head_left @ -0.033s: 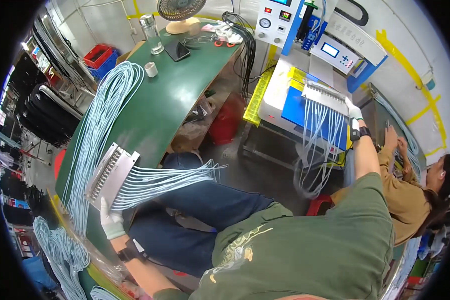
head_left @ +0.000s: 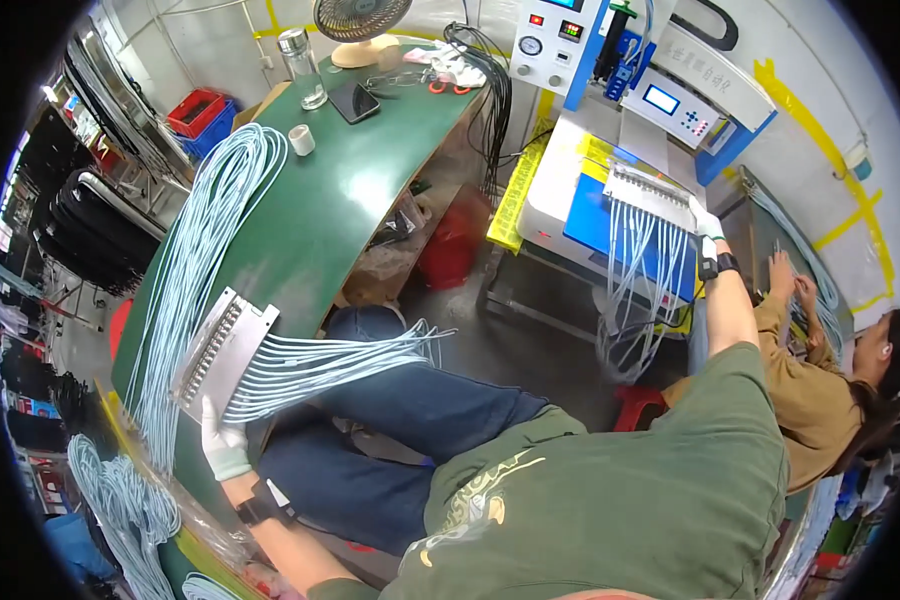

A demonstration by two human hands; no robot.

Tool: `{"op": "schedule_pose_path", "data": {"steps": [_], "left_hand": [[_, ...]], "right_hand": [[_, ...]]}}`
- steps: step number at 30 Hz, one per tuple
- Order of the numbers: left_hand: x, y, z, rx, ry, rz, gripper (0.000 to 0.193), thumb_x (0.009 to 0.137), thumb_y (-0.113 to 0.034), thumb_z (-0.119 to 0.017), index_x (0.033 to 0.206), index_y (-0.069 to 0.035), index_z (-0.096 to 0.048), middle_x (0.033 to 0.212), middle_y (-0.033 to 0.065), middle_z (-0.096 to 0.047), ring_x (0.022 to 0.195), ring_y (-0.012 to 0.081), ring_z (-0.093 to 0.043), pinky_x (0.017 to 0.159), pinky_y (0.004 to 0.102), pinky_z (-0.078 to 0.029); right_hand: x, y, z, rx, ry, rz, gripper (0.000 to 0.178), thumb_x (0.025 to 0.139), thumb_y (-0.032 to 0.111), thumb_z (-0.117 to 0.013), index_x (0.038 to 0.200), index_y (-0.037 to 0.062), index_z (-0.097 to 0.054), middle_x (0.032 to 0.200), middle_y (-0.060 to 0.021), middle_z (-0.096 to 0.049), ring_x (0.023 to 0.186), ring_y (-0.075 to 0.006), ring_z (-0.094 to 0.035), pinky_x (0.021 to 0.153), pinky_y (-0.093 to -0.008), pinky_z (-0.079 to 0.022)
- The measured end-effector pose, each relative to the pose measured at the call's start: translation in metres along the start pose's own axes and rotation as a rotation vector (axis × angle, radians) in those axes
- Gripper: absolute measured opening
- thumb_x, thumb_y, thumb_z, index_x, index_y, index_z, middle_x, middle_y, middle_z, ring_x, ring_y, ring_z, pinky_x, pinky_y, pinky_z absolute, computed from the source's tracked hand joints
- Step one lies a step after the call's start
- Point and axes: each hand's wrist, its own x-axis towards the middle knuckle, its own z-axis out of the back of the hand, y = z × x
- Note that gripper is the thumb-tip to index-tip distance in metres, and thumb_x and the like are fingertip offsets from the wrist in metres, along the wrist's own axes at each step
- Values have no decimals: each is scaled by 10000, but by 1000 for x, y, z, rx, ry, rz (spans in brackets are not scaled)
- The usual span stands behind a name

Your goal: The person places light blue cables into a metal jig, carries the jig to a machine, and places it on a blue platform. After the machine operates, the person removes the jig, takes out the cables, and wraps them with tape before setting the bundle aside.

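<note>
Remote log, clothing of the wearer as I see it over the feed. Short-sleeved shirt (head_left: 630, 490), dull olive green; pale cream-and-yellow print (head_left: 478, 502) of curling lines on its front. Trousers (head_left: 445, 400), dark navy. I count 2 white gloves: left hand (head_left: 222, 438), left glove (head_left: 232, 464) with a pale greenish cuff; right hand (head_left: 705, 218), right glove (head_left: 708, 229), cuff too small for me to read. I also note 2 black wrist straps; the left strap (head_left: 258, 506) carries a white tab (head_left: 277, 493), the right strap (head_left: 727, 263) a dark, compact unit (head_left: 708, 268).

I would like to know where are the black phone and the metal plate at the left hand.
Black phone (head_left: 354, 102): head view, its dark screen.
Metal plate (head_left: 232, 352): head view, its bare flat face.
</note>
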Motion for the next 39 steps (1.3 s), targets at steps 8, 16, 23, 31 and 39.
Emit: {"op": "schedule_pose_path", "data": {"steps": [8, 16, 23, 31, 39], "left_hand": [[-24, -20, -11, 69, -77, 6, 511, 1016, -206, -576, 1434, 46, -423, 1430, 201, -515, 1287, 336, -535, 1107, 482, -447], [-19, -18, -3, 66, -44, 19, 539, 1025, -234, -559, 1447, 59, -396, 1447, 213, -489, 1292, 339, -520, 1113, 475, -438], [-19, -18, 1, 76, -73, 33, 522, 1033, -237, -546, 1427, 78, -414, 1426, 212, -511, 1281, 329, -530, 1095, 456, -462], [-21, -20, 18, 274, -14, -34, 541, 1015, -263, -582, 1420, 64, -434, 1412, 213, -530, 1277, 333, -543, 1106, 485, -445], [-33, -18, -42, 85, -178, 57, 513, 1086, -295, -420, 1443, 74, -403, 1466, 196, -476, 1314, 312, -487, 1135, 427, -391]], "right_hand": [[-9, -19, -63, 146, 50, 118, 607, 947, 194, -705, 1459, -11, -453, 1358, -120, -587, 1223, -208, -573, 1047, -316, -456], [-5, -29, -54, 164, -53, 121, 552, 934, 391, -708, 1256, -52, -641, 1137, -79, -697, 996, -145, -647, 892, -286, -502], [5, -34, -57, 86, 40, 304, 673, 968, 216, -666, 1524, 21, -341, 1392, -143, -567, 1289, -220, -527, 1089, -327, -418], [-38, -4, -71, -403, -142, 376, 668, 950, 409, -645, 1473, 43, -446, 1367, -148, -608, 1250, -285, -586, 1067, -397, -439], [-117, 69, -89, -1163, -228, -49, 747, 927, 721, -329, 1235, 143, -686, 1297, -180, -636, 1197, -362, -608, 997, -471, -480]]}}
